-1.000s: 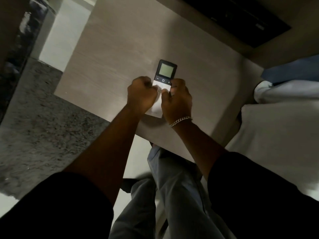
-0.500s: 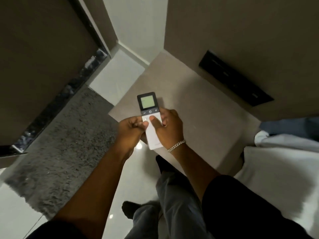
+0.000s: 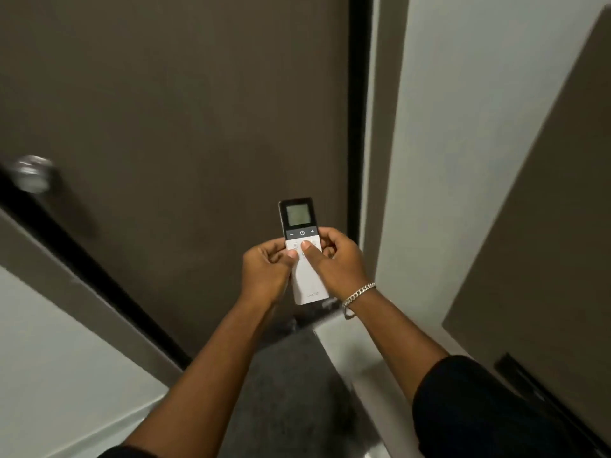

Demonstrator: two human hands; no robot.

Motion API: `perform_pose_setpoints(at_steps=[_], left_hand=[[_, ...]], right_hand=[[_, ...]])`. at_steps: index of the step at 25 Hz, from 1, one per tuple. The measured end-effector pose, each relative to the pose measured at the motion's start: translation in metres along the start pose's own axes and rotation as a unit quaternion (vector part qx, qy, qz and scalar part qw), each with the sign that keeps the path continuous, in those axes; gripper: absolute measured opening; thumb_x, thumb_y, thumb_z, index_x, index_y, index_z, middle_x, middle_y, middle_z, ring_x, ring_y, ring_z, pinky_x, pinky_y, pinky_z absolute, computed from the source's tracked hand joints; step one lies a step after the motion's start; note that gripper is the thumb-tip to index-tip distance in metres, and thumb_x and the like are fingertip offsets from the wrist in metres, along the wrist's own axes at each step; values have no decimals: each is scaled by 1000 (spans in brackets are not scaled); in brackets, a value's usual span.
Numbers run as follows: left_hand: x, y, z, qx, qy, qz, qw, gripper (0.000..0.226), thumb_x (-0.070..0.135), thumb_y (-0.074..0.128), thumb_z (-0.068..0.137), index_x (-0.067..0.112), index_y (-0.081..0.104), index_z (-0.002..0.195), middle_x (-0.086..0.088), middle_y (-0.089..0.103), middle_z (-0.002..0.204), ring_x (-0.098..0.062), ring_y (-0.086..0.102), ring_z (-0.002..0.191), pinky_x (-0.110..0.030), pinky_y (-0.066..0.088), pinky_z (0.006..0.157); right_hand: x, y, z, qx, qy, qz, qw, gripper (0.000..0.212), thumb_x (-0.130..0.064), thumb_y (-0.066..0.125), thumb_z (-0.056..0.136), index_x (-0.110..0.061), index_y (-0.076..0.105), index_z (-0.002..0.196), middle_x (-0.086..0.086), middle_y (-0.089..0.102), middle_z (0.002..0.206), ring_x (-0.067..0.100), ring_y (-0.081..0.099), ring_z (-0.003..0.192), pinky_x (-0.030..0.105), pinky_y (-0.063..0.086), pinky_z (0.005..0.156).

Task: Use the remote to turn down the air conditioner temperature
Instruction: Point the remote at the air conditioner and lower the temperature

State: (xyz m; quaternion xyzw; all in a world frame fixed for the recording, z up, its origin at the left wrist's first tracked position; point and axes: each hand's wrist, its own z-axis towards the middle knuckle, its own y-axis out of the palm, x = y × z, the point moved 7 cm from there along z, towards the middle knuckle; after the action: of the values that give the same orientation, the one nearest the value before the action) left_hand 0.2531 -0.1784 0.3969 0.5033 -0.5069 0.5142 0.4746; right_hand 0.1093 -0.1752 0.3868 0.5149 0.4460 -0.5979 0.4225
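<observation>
Both hands are on the remote (image 3: 301,247), which we hold up near the centre of the frame, its small screen (image 3: 299,215) topmost and its white lower body pointing down toward us. Our left hand (image 3: 267,271) is curled against the remote's left edge, steadying it with the thumb tip on the white face, while our right hand (image 3: 338,262) wraps the right edge with its thumb (image 3: 310,252) laid across the upper row of white buttons. We judge the task roughly at its midpoint: the remote is in hand and raised, but the thumb rests just below the dark strip that carries the minus key (image 3: 291,234), the power key (image 3: 302,233) and the plus key (image 3: 312,231), so the press that lowers the temperature looks not yet made. The screen is lit but its reading is too small for us to tell. What remains, as we see it, is to slide a thumb up and left onto the minus key and press. No air conditioner shows anywhere, so we cannot say whether the remote is aimed at it. Behind the remote stands a dark brown door (image 3: 172,127) with a blurred metal handle (image 3: 33,175) at middle left; pale wall (image 3: 463,143) fills the right, and a chain bracelet (image 3: 358,294) circles our right wrist. Nothing blocks the keys.
</observation>
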Motion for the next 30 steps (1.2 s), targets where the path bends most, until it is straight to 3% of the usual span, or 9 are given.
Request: perform_pose_setpoints(at_steps=[3,6,8,11,15,18,22,28,30], left_hand=[[105,-42,1,32,91,-5,995,22,-3,58,86,6,68,103,-14,73,96,-22,71,84,-37,58,78],[198,-71,-4,40,171,3,984,22,-3,56,87,9,68,101,-17,73,102,-22,69,85,-33,56,76],[261,-89,-15,45,224,11,973,23,-2,54,89,6,67,106,-17,72,106,-21,69,88,-33,57,76],[340,-104,-34,50,284,7,957,24,-1,50,92,3,65,110,-16,72,105,-23,69,89,-47,55,84],[435,-120,-72,55,366,5,929,23,1,50,93,6,65,110,-11,72,103,-22,71,90,-43,57,83],[486,-125,-100,61,417,28,906,23,7,51,94,8,64,113,-12,71,107,-25,71,95,-39,59,82],[530,-132,-124,75,450,48,889,21,11,53,94,7,64,111,-9,73,100,-19,72,88,-33,61,75],[566,-135,-145,57,488,49,870,18,5,59,89,22,65,93,0,74,91,-12,74,81,-26,60,66],[569,-134,-147,52,491,46,868,19,3,59,88,20,66,94,1,74,89,-12,74,78,-26,60,65]], right_hand=[[-110,27,11,-40,-83,25,995,30,-18,72,83,-11,66,112,2,72,95,15,68,81,30,59,71],[-210,41,14,-70,-161,61,983,20,-13,72,83,-12,68,102,-1,72,86,13,68,76,21,58,67],[-276,50,13,-90,-208,92,970,19,-9,74,81,-12,69,100,3,74,88,16,70,79,24,59,70],[-358,53,8,-121,-261,140,947,21,-7,75,79,-11,71,100,10,76,95,18,72,79,26,59,70],[-458,49,-10,-141,-330,179,916,28,-11,78,77,-9,70,103,5,77,96,11,74,77,20,58,62],[-512,40,-27,-158,-367,197,895,33,-13,79,76,-8,68,107,6,76,100,16,75,85,27,62,70],[-558,31,-44,-181,-401,207,874,43,-15,77,77,-1,63,115,13,74,108,24,74,95,32,62,75],[-589,24,-57,-188,-431,216,856,43,-16,78,77,-1,65,115,15,75,108,27,75,94,41,61,81],[-591,21,-59,-186,-435,220,853,40,-16,79,76,-2,67,111,14,76,105,25,76,90,38,62,78]])
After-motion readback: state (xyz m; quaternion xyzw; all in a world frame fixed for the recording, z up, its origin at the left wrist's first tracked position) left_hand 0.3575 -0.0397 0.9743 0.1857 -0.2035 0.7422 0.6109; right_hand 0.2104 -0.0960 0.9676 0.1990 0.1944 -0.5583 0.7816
